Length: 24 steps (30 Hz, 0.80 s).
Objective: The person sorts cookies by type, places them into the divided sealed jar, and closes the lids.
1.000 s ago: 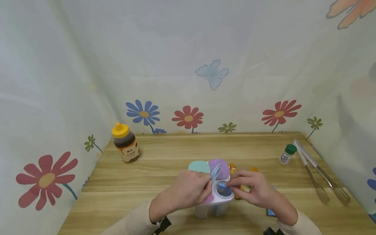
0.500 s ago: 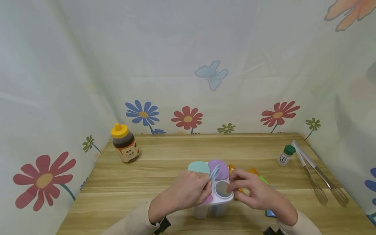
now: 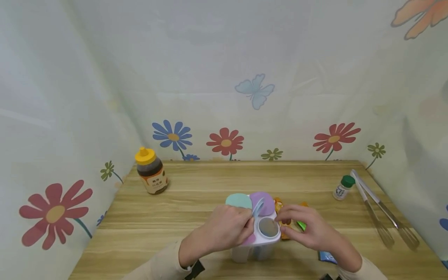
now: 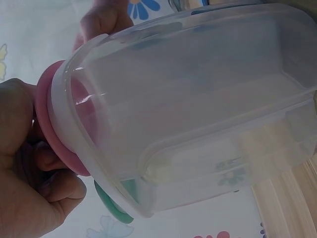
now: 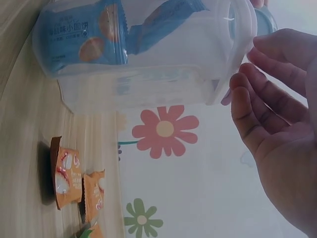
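Observation:
A clear plastic storage box (image 3: 241, 254) with a white top stands in front of me; its round lids are green (image 3: 238, 200), purple (image 3: 263, 203), pink (image 4: 43, 119) and light blue. My left hand (image 3: 227, 227) pinches the raised light blue lid (image 3: 258, 207), leaving the round opening (image 3: 268, 227) beside it uncovered. Right of that opening is my right hand (image 3: 309, 227), fingers loosely bent and holding nothing, fingertips right at the box's rim. Through the wall in the right wrist view, a blue biscuit packet (image 5: 81, 39) lies at the bottom, with another blue packet (image 5: 166, 22) slanting above it.
Orange snack packets (image 5: 68, 173) and a green-marked packet (image 3: 301, 225) lie right of the box, and a blue packet (image 3: 327, 256) sits nearer me. A yellow-capped honey bottle (image 3: 152, 175) stands back left. At right are a green-capped shaker (image 3: 343, 188) and metal tongs (image 3: 379, 210).
A blue packet at the opening, pinched by my right hand, has dropped inside the box. My right hand has let go and drawn slightly right. The left hand still holds the lid up.

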Each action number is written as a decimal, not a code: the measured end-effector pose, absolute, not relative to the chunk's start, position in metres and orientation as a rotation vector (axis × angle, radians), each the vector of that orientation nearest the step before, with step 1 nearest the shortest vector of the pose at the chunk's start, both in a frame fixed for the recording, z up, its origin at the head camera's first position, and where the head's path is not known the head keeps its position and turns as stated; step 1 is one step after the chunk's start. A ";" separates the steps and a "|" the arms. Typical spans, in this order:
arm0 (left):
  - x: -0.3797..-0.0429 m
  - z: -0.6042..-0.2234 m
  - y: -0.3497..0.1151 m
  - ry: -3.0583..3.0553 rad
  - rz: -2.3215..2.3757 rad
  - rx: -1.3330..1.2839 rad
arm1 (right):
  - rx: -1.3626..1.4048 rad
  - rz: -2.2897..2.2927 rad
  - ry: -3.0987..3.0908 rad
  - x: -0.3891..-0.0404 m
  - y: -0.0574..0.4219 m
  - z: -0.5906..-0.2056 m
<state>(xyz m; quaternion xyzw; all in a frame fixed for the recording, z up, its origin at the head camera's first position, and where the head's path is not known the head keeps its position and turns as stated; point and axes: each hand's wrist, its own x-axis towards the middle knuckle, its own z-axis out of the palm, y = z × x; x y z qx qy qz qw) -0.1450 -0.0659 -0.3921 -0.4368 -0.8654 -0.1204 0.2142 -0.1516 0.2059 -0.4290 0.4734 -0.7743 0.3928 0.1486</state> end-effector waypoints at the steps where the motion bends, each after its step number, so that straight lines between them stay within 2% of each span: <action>1: -0.145 -0.392 -0.066 -2.395 -0.334 -1.211 | 1.352 1.131 -2.227 -0.152 0.207 -0.429; 24: -0.143 -0.392 -0.065 -2.413 -0.322 -1.187 | 1.164 1.079 -2.362 -0.150 0.230 -0.433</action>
